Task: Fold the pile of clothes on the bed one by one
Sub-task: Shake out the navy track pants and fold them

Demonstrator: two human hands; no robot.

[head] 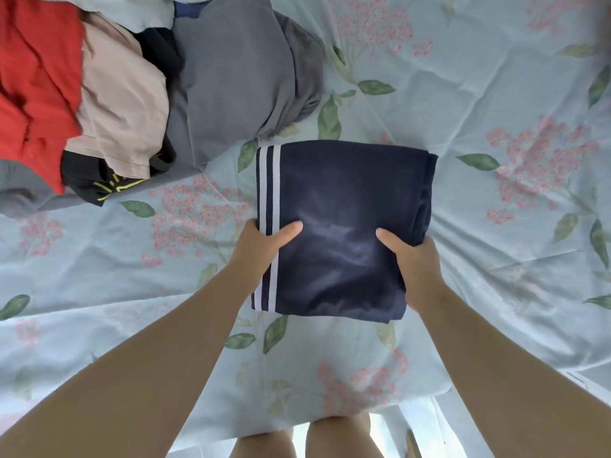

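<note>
shorts (344,206): navy, folded, frame centre, on bed (479,104)
left hand (261,246): grips shorts' striped edge
right hand (413,262): grips other edge
pile (132,94): upper left

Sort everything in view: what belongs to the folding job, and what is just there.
Job: navy striped garment, gripped by left hand and right hand; pile to fold: red garment, beige garment, grey garment, black garment.
Just there: floral bedsheet; the person's legs.
</note>
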